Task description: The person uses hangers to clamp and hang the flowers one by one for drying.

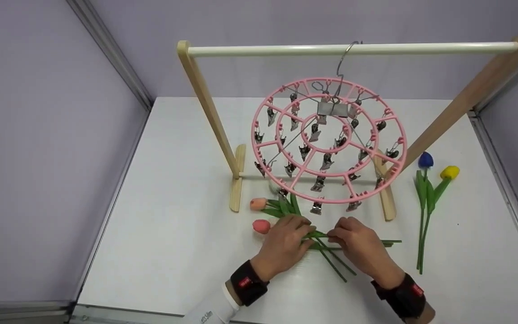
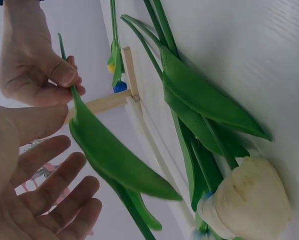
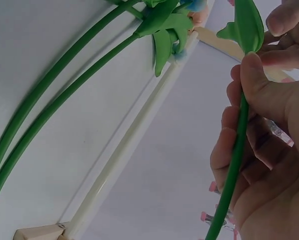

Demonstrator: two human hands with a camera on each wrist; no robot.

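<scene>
1. Head view shows our right hand point(image 1: 361, 245) pinching one green tulip stem point(image 1: 319, 235) among the bunch lying on the white table point(image 1: 173, 225), near the pink clip hanger point(image 1: 328, 141).
2. Our left hand point(image 1: 286, 243) rests on the leaves – fingers loose and fairly straight (gripping nothing).
3. We judge it best to lift the stem slowly, keeping the neighbours pressed down.

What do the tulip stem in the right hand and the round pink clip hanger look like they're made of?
The stem in the right hand looks like smooth matte plastic or rubber, uniformly green. The pink clip hanger looks like moulded plastic, with shiny, seemingly metal clips.
</scene>
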